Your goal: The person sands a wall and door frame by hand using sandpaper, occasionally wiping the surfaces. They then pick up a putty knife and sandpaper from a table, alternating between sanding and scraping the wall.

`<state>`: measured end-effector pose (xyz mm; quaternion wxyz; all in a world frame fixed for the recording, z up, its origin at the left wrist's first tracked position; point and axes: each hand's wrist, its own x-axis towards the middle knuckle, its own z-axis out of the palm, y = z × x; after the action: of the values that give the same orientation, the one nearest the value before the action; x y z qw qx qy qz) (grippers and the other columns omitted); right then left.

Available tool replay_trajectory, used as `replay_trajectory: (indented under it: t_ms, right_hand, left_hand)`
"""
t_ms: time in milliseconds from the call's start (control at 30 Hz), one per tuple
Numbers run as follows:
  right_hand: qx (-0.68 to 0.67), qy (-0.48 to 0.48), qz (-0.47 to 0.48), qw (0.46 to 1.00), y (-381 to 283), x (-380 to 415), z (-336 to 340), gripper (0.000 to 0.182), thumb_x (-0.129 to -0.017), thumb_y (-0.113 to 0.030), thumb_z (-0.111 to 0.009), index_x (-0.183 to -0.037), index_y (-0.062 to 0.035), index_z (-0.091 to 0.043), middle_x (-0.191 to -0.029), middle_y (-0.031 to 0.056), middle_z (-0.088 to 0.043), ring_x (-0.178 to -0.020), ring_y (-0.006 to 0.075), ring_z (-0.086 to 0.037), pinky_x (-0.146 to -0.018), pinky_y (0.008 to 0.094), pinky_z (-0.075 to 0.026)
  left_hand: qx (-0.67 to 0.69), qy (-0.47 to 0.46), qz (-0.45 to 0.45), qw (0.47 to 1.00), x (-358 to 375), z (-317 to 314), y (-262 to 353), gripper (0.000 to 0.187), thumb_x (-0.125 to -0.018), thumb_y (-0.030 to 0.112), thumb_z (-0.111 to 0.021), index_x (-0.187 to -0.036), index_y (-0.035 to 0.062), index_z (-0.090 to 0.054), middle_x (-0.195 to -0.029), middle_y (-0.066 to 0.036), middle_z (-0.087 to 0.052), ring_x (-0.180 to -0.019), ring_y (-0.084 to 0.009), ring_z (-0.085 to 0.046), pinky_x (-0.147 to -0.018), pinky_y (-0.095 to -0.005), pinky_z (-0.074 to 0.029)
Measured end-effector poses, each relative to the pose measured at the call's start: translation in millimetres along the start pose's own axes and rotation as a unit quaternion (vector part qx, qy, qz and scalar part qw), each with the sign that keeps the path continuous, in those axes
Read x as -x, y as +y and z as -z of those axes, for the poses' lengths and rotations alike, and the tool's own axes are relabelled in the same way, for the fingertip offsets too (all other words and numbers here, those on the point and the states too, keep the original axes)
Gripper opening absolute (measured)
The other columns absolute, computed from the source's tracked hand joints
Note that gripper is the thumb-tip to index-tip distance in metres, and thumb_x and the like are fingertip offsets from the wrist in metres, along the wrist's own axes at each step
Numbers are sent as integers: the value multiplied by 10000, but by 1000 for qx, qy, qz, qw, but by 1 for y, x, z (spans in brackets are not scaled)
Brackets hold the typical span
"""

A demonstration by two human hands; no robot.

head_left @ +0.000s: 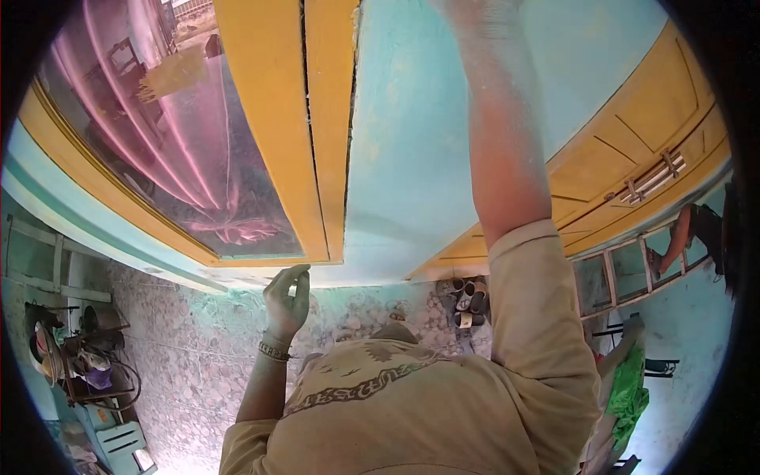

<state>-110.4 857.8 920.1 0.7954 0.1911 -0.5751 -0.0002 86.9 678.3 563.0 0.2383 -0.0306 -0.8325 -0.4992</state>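
My left hand point(286, 302) is low at the lower edge of the yellow window frame point(273, 119), a bracelet on its wrist. Its fingers are loosely curled with a gap to the thumb, and nothing shows in them. My right arm reaches up along the light blue wall point(412, 150), its skin dusted pale. Only the base of my right hand point(475, 9) shows at the top edge; its fingers are out of frame, so anything it holds is hidden. Behind the window glass hangs a tied pink curtain point(190, 150).
Right of the wall is a yellow door point(602, 178) with a metal bolt. A ladder point(609, 277) bears another person's leg point(674, 247). Green cloth point(629, 388) lies lower right. Footwear point(469, 305) is on the stony floor point(182, 348); a bicycle-like object point(99, 356) and blue chair point(123, 443) stand left.
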Motion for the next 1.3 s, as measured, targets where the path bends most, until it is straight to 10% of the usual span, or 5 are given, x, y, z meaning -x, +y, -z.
replay_trajectory:
  t_ms: [200, 533, 600, 900, 1300]
  right_hand:
    - [-84, -275, -51, 957, -77, 224, 89, 446, -913, -415, -564, -1305, -207, -610, -1410, 68, -514, -1340, 391, -402, -1055, 703, -237]
    - [-150, -183, -50, 970, 8, 32, 2, 354, -904, -302, -583, -1220, -152, -631, -1385, 104, -521, -1290, 395, -428, -1062, 654, -252]
    - [-54, -72, 8, 996, -4, 49, 16, 375, -880, -300, -606, -1221, -146, -637, -1354, 85, -551, -1233, 379, -481, -1038, 627, -296]
    - [-164, -244, -106, 950, -52, 207, 90, 432, -970, -278, -484, -1329, -50, -561, -1463, 175, -456, -1418, 435, -295, -1157, 575, -193]
    - [-52, -193, -202, 959, 133, 244, 154, 435, -1005, -262, -474, -1270, 68, -573, -1450, 280, -423, -1412, 466, -284, -1135, 565, -216]
  left_hand:
    - [29, -31, -30, 999, -4, -8, 13, 134, -865, -4, -624, -981, -4, -689, -894, -162, -709, -758, -250, -698, -685, -327, -544]
    - [61, -38, -163, 984, -62, -22, 79, 167, -837, -28, -624, -989, 18, -674, -839, -139, -676, -753, -280, -670, -670, -347, -526]
    - [79, -33, -191, 978, -68, -27, 91, 189, -829, -34, -622, -1004, 22, -668, -853, -135, -672, -765, -281, -661, -684, -348, -525]
    - [39, 22, -415, 909, -140, -62, 134, 443, -934, 233, -533, -1254, -74, -533, -1376, -326, -423, -1301, -490, -391, -1081, -544, -303]
    - [-358, 195, -388, 827, -177, -123, 117, 615, -994, 371, -407, -1446, -46, -370, -1543, -267, -265, -1435, -484, -187, -1134, -651, -89]
